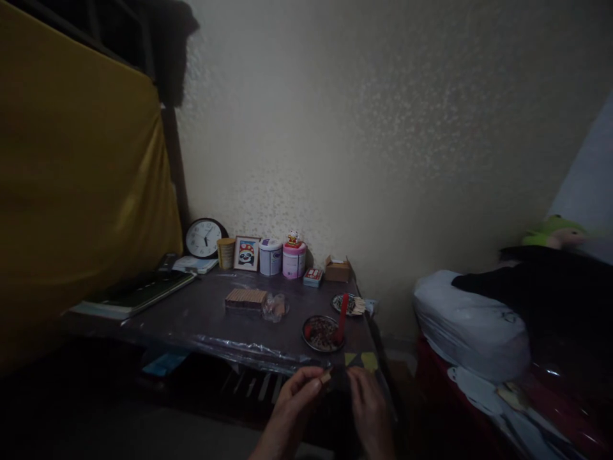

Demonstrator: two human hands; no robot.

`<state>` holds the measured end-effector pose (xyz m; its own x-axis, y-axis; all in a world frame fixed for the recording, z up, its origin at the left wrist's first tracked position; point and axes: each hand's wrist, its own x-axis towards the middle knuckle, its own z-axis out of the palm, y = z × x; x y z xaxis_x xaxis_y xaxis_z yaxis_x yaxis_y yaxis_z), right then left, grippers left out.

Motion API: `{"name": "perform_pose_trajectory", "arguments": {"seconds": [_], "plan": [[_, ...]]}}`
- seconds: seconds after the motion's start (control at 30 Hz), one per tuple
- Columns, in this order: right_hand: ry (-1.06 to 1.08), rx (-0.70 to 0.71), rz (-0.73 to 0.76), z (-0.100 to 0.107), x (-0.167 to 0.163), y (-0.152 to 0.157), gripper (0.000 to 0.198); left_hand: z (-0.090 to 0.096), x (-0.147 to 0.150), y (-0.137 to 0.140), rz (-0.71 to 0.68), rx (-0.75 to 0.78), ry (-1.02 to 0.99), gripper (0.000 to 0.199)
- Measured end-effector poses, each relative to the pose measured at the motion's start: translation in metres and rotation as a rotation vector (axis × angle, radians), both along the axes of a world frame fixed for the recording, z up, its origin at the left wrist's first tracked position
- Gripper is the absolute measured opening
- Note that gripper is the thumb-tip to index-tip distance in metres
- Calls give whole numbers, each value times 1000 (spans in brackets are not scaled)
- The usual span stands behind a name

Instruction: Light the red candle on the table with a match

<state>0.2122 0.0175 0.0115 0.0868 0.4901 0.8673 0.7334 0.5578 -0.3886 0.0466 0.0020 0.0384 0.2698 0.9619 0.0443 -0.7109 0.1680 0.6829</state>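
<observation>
My left hand [297,395] and my right hand [368,402] meet at the front edge of a dark table [201,316] covered in clear plastic. The left hand pinches a small wooden piece [325,377] between thumb and fingers. The right hand's fingers curl close beside it; whether they hold anything is too dark to tell. Just beyond the hands sits a round dish [322,333] of small dark bits with a red tool [341,319] leaning in it.
A second dish with wooden sticks [349,305], a stack of wooden pieces [246,298] and a plastic bag [274,307] lie mid-table. Clock [205,237], framed picture [246,253], two tins, small boxes line the wall. Books [136,292] at left. Bed with pillow [469,326] at right.
</observation>
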Motion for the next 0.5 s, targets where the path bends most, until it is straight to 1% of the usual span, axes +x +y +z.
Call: {"name": "perform_pose_trajectory", "arguments": {"seconds": [0.1, 0.2, 0.27, 0.4, 0.5], "plan": [[160, -67, -100, 1, 9, 6, 23, -4, -3, 1, 15, -30, 30, 23], [362, -155, -71, 5, 9, 3, 25, -11, -6, 3, 37, -40, 66, 22], [453, -181, -31, 6, 6, 1, 25, -15, -8, 4, 32, -25, 72, 20], [495, -182, 11, 7, 5, 0, 22, -19, -9, 4, 35, 5, 92, 15], [490, -178, 26, 12, 5, -2, 21, -21, -12, 5, 49, 22, 139, 17]]}}
